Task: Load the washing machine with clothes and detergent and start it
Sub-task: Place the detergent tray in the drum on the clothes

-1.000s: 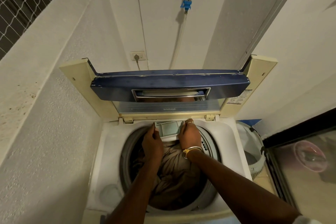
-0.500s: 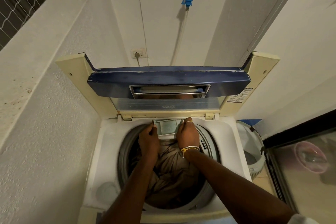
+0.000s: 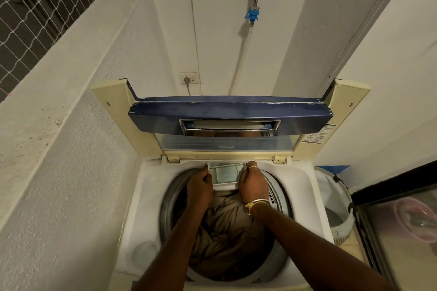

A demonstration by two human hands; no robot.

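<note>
A top-loading washing machine (image 3: 146,198) stands open, its blue-fronted lid (image 3: 231,113) folded upright at the back. Brown and beige clothes (image 3: 227,231) fill the drum. At the drum's rear rim sits a grey-white detergent drawer (image 3: 225,172). My left hand (image 3: 199,184) grips the drawer's left edge. The drawer's right edge is held by my right hand (image 3: 253,183), which wears a ring and a gold bangle. Both forearms reach over the clothes.
A rough white wall (image 3: 71,172) runs close along the left. A tap with a blue connector (image 3: 253,15) and hose hangs on the back wall above a socket (image 3: 189,79). A white basket (image 3: 335,210) stands at the right, beside a dark-framed glass door (image 3: 397,220).
Both hands have moved the drawer slightly toward the back rim of the drum. The view has dipped a little and shifted.
</note>
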